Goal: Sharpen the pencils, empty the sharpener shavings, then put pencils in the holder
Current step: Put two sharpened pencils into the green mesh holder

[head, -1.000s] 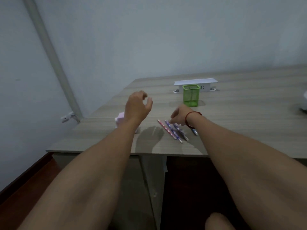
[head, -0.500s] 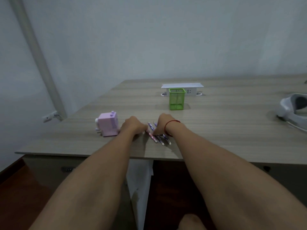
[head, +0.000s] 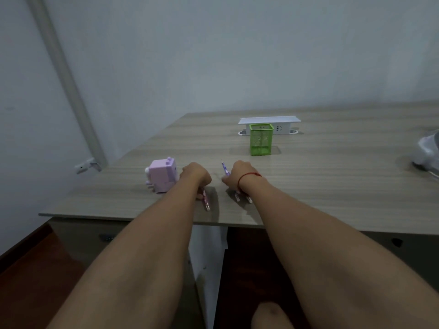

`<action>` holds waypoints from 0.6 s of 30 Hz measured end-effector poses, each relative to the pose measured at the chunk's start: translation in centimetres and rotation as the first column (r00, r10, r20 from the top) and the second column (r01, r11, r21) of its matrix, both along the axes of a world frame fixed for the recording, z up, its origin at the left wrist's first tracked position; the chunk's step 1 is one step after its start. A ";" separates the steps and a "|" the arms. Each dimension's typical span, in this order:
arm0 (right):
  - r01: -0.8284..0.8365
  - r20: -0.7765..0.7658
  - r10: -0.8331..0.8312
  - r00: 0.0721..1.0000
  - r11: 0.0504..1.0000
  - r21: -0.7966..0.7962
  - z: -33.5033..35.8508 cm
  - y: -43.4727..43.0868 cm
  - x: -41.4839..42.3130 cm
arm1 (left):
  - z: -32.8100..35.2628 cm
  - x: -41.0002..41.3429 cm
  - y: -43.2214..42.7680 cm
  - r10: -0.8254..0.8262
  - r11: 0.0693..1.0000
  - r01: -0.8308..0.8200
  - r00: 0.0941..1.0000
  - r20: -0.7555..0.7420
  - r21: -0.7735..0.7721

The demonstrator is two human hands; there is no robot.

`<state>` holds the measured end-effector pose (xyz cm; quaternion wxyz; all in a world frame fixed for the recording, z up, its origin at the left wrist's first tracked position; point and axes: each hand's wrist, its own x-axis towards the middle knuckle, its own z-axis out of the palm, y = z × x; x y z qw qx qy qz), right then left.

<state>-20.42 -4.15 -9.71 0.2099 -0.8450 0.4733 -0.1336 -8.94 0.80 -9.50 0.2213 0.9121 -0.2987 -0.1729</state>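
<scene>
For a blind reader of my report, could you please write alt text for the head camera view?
Two bare hands rest on a wooden desk: the left hand covers a pencil beside a pink sharpener, the right hand gathers other pencils. A green mesh holder stands behind, empty as far as visible.

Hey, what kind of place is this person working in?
Probably an office or study room: a wood-grain desk with a built-in socket box, a green mesh pencil holder, and a plain wall behind.

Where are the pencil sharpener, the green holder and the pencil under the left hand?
pink pencil sharpener [head: 162,175], head view, front face.
green mesh holder [head: 261,139], head view, front wall.
pink pencil [head: 206,202], head view, exposed near end.
</scene>
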 end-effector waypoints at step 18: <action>0.271 0.514 -0.211 0.832 0.962 -0.044 8.2 -12.8 -1.7 | 8.9 -0.5 -12.7 -0.119 0.526 -0.082 0.978 -0.169 -0.846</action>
